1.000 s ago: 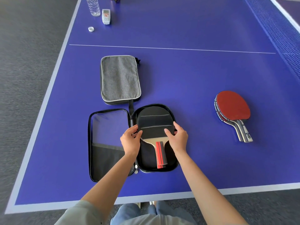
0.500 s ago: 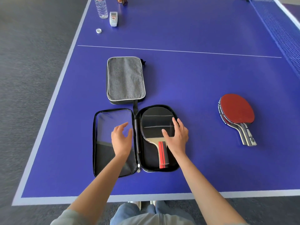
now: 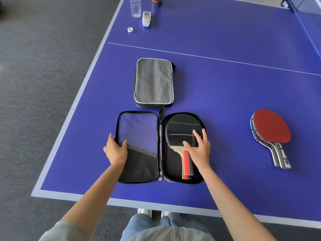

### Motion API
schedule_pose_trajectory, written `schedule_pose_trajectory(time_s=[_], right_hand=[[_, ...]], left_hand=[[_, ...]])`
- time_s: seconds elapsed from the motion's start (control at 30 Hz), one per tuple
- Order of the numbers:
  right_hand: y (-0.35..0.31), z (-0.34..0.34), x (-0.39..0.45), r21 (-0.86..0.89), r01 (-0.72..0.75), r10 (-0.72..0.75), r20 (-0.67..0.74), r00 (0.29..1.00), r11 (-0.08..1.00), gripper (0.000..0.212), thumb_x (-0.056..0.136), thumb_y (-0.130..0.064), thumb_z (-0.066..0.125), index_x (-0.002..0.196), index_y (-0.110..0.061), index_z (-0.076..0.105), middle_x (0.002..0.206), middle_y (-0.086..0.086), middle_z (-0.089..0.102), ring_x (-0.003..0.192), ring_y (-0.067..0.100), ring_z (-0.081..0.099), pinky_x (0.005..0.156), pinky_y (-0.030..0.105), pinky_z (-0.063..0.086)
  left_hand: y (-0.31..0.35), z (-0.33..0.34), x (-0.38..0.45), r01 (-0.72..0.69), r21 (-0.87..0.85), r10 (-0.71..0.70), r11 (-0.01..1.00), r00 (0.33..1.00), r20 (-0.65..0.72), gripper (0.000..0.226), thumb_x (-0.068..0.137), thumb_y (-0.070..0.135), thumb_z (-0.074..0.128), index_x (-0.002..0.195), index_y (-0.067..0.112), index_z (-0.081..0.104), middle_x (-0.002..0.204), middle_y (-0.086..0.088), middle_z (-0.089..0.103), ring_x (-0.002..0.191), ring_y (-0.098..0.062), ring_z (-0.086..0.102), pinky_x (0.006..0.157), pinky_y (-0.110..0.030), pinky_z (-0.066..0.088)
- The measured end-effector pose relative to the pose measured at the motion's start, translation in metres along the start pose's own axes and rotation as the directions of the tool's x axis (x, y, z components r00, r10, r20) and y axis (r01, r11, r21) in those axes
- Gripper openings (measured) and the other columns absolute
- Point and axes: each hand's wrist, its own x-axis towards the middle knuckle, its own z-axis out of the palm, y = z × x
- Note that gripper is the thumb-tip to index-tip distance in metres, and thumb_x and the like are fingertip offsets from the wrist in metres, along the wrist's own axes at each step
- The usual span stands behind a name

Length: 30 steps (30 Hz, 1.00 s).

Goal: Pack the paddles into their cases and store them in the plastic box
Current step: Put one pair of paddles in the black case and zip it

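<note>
Gripping zippered fabric case (image 3: 139, 146), left hand (image 3: 116, 150).

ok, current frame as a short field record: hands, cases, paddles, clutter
left hand: grips the outer edge of the open case's left flap
right hand: fingers straight, resting on the black paddle
open case: lies flat, unzipped, near the table's front edge
black paddle: in the right half of the open case, red handle toward the person
grey case: closed, just beyond the open case
red paddles: stacked on the table to the right, outside any case
clutter: water bottle, bottle cap, small device at far left
plastic box: not in view
</note>
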Motion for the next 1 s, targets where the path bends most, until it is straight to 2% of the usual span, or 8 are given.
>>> schedule_pose_trajectory(time_s=[0.07, 0.27, 0.43, 0.5, 0.6, 0.7, 0.87, 1.0], right_hand=[[0.001, 0.001, 0.003, 0.024, -0.019, 0.018, 0.009, 1.000, 1.000, 0.061, 0.080, -0.030, 0.073, 0.136, -0.024, 0.049, 0.157, 0.001, 0.019, 0.138, 0.026, 0.025, 0.111, 0.046, 0.026], [-0.004, -0.002, 0.002, 0.056, -0.044, 0.044, 0.014, 0.999, 0.997, 0.062, 0.078, -0.030, 0.074, 0.135, -0.023, 0.050, 0.157, 0.000, 0.021, 0.139, 0.026, 0.025, 0.110, 0.046, 0.025], [-0.014, -0.010, 0.002, -0.021, -0.046, 0.047, 0.037, 0.998, 0.999, 0.062, 0.078, -0.030, 0.074, 0.134, -0.019, 0.051, 0.156, 0.006, 0.022, 0.139, 0.029, 0.024, 0.110, 0.047, 0.025], [-0.018, -0.017, 0.001, -0.061, 0.038, -0.038, 0.001, 0.999, 0.997, 0.054, 0.082, -0.029, 0.070, 0.132, -0.016, 0.054, 0.154, 0.008, 0.026, 0.139, 0.027, 0.024, 0.112, 0.044, 0.024], [-0.039, -0.034, 0.000, 0.339, 0.004, -0.056, 0.145, 0.988, 0.941, 0.035, 0.094, -0.031, 0.055, 0.125, -0.017, 0.059, 0.139, 0.006, 0.052, 0.128, 0.015, 0.048, 0.110, 0.038, 0.036], [-0.052, -0.052, 0.009, 0.716, -0.354, -0.009, 0.450, 0.893, 0.602, 0.036, 0.095, -0.047, 0.044, 0.116, -0.025, 0.063, 0.112, 0.009, 0.070, 0.099, 0.016, 0.069, 0.081, 0.030, 0.055], [-0.031, -0.069, 0.029, 0.519, -0.202, 0.064, 0.271, 0.960, 0.831, 0.010, 0.085, -0.023, 0.067, 0.078, -0.017, 0.070, 0.079, 0.000, 0.075, 0.075, 0.007, 0.069, 0.072, 0.027, 0.051], [0.006, -0.066, 0.037, 0.326, -0.233, 0.185, 0.173, 0.967, 0.916, 0.018, 0.083, -0.026, 0.069, 0.089, -0.008, 0.071, 0.091, 0.008, 0.069, 0.087, 0.019, 0.063, 0.080, 0.033, 0.049]], left_hand=[[0.006, -0.014, 0.006, 0.011, -0.068, -0.010, 0.998, 1.000, 0.022, 0.013, 0.087, 0.016, 0.056, 0.097, 0.011, 0.063, 0.082, 0.000, 0.060, 0.084, -0.026, 0.052, 0.077, -0.038, 0.043], [0.042, -0.043, -0.010, -0.013, -0.278, 0.070, 0.960, 0.979, 0.194, 0.014, 0.080, 0.038, 0.069, 0.071, 0.029, 0.075, 0.078, 0.006, 0.071, 0.076, -0.012, 0.061, 0.073, -0.026, 0.049], [0.085, -0.010, -0.042, -0.068, -0.317, 0.168, 0.946, 0.938, 0.302, 0.041, 0.074, 0.049, 0.070, 0.075, 0.008, 0.070, 0.065, -0.006, 0.044, 0.061, -0.017, 0.036, 0.058, -0.028, 0.031], [0.099, 0.010, -0.056, -0.065, -0.351, 0.186, 0.934, 0.928, 0.323, 0.037, 0.076, 0.045, 0.069, 0.076, 0.008, 0.071, 0.060, -0.004, 0.049, 0.056, -0.016, 0.040, 0.054, -0.022, 0.036], [0.116, 0.035, -0.075, -0.060, -0.396, 0.208, 0.916, 0.916, 0.343, 0.022, 0.076, 0.042, 0.070, 0.083, 0.022, 0.077, 0.074, -0.001, 0.070, 0.055, -0.004, 0.059, 0.054, -0.013, 0.048], [0.127, 0.063, -0.097, -0.229, -0.297, 0.332, 0.927, 0.867, 0.370, 0.029, 0.075, 0.040, 0.075, 0.095, 0.020, 0.075, 0.094, 0.005, 0.066, 0.065, -0.006, 0.066, 0.061, -0.015, 0.053], [0.120, 0.092, -0.109, -0.605, -0.171, 0.592, 0.778, 0.614, 0.522, 0.023, 0.085, 0.006, 0.062, 0.107, 0.009, 0.069, 0.106, -0.005, 0.059, 0.077, -0.014, 0.057, 0.066, -0.002, 0.040], [0.098, 0.093, -0.102, -0.685, -0.072, 0.639, 0.725, 0.629, 0.444, 0.042, 0.087, 0.000, 0.055, 0.126, 0.013, 0.059, 0.121, -0.007, 0.057, 0.100, -0.020, 0.053, 0.084, -0.012, 0.037]])
